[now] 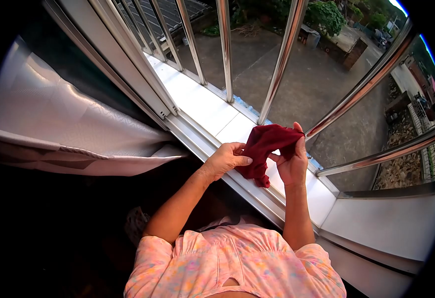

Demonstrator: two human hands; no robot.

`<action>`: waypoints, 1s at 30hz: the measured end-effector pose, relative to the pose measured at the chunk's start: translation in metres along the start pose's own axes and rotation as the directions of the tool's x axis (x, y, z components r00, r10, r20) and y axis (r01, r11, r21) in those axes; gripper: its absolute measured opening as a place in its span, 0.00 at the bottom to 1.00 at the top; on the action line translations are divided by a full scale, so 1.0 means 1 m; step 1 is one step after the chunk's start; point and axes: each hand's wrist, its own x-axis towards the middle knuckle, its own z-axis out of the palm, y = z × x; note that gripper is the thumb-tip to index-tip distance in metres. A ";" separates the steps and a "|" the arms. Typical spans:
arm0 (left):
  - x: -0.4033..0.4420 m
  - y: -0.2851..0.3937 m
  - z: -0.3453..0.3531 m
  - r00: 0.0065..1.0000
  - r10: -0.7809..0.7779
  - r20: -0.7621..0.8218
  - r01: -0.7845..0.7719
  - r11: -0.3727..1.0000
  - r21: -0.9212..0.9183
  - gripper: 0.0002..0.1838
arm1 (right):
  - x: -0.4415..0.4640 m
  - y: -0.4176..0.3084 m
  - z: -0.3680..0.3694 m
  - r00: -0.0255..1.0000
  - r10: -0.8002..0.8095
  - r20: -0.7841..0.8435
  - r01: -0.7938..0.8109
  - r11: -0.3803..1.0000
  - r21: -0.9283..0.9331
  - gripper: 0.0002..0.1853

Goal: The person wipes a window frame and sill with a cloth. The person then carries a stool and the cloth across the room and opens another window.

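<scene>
A dark red cloth (264,146) is stretched between my two hands above the white window sill. My left hand (226,161) pinches its left edge, with the thumb on top. On the other side, my right hand (293,159) grips the cloth's right end between thumb and fingers, palm toward me. A bunched end of the cloth hangs down between the hands, near the window track. Part of the fingers of both hands is hidden behind the cloth.
Shiny metal bars (281,64) stand just beyond the tiled sill (202,107). The window frame and its track (197,134) run diagonally under my hands. A pale curtain (78,124) hangs at the left. Outside, far below, lies a paved yard (257,59).
</scene>
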 end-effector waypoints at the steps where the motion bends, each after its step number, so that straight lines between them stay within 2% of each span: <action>1: 0.000 0.000 0.001 1.000 0.015 -0.008 -0.015 1.000 0.003 0.20 | 0.000 0.000 0.000 1.000 -0.007 0.001 0.007 1.000 -0.010 0.23; 2: 0.001 -0.002 -0.001 1.000 0.015 -0.007 -0.015 1.000 0.003 0.20 | 0.000 -0.001 0.000 1.000 -0.015 0.002 0.015 1.000 -0.021 0.23; 4: 0.004 -0.008 -0.005 0.995 0.053 -0.083 -0.036 0.980 0.195 0.18 | 0.001 -0.001 -0.001 1.000 -0.019 0.002 0.019 1.000 -0.025 0.23; 8: 0.006 -0.012 -0.003 0.979 0.128 -0.159 -0.078 0.954 0.289 0.16 | 0.000 -0.002 0.001 0.999 -0.040 -0.001 0.040 0.999 -0.015 0.22; 10: 0.001 -0.004 0.005 0.945 0.195 -0.261 -0.049 0.876 0.479 0.17 | 0.000 -0.003 0.000 0.999 -0.042 0.021 0.042 0.999 0.000 0.22; 11: 0.002 -0.007 0.004 0.946 0.195 -0.260 -0.049 0.876 0.480 0.17 | 0.000 -0.004 -0.001 0.998 -0.043 0.042 0.042 0.999 0.013 0.22; 13: 0.004 -0.013 -0.001 0.955 0.266 -0.133 -0.106 0.722 0.684 0.18 | 0.000 -0.005 0.000 0.998 -0.047 0.041 0.047 0.999 0.021 0.22; 15: 0.005 -0.016 0.000 0.954 0.264 -0.145 -0.107 0.748 0.655 0.14 | -0.001 -0.005 0.004 0.998 -0.050 0.040 0.049 0.998 0.029 0.22; 18: 0.004 -0.012 0.002 0.958 0.274 -0.077 -0.135 0.677 0.723 0.10 | -0.003 -0.009 0.013 0.998 -0.070 0.004 0.070 0.997 0.035 0.23; 20: -0.001 0.001 0.007 0.948 0.277 -0.154 -0.117 0.757 0.643 0.08 | -0.003 -0.013 0.015 0.987 -0.159 -0.017 0.155 0.974 -0.164 0.21; 21: -0.002 0.005 0.005 0.949 0.276 -0.152 -0.117 0.757 0.643 0.08 | -0.003 -0.015 0.012 0.987 -0.161 -0.018 0.156 0.974 -0.164 0.21; 23: -0.003 0.016 -0.001 0.913 0.392 -0.114 -0.277 0.800 0.532 0.08 | -0.004 -0.017 0.009 0.946 -0.318 -0.053 0.258 0.846 -0.467 0.18; 24: -0.008 0.032 0.002 0.952 0.258 -0.164 -0.143 0.850 0.507 0.06 | -0.006 -0.016 0.020 0.908 -0.402 -0.120 0.283 0.797 -0.534 0.16; 25: -0.003 0.029 -0.005 0.938 0.321 -0.130 -0.246 0.883 0.401 0.05 | -0.005 -0.018 0.015 0.908 -0.402 -0.121 0.282 0.797 -0.534 0.16; 27: -0.005 0.045 -0.002 0.945 0.281 -0.166 -0.272 0.959 0.074 0.05 | -0.006 -0.022 0.011 0.887 -0.459 0.040 0.365 0.646 -0.670 0.16; 29: -0.006 0.059 0.000 0.941 0.281 -0.189 -0.286 0.958 0.000 0.05 | -0.009 -0.021 0.017 0.879 -0.477 0.024 0.372 0.651 -0.661 0.15; 30: -0.004 0.063 -0.002 0.932 0.308 -0.189 -0.314 0.949 -0.003 0.05 | -0.006 -0.020 0.012 0.846 -0.533 0.016 0.385 0.590 -0.710 0.15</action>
